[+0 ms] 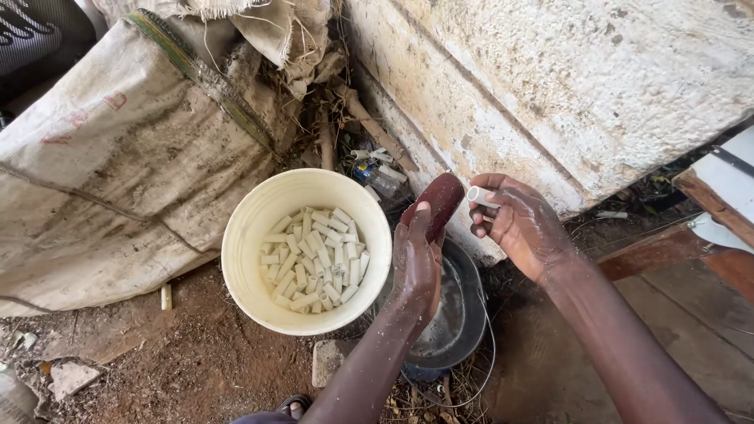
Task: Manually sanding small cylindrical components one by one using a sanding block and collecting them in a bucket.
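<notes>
Left hand (416,263) clamped on dark red block (437,202), long axis tilted up-right | right hand (518,224) pinched on short white tube (481,195), just right of block, nearly touching | both above dark basin (463,314) | white bucket (236,259) of tubes on ground, left.

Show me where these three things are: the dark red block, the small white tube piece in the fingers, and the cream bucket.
dark red block (437,196), head view, on its upper face.
small white tube piece (480,195), head view, on its middle.
cream bucket (250,218), head view, on its bare inner wall.
</notes>
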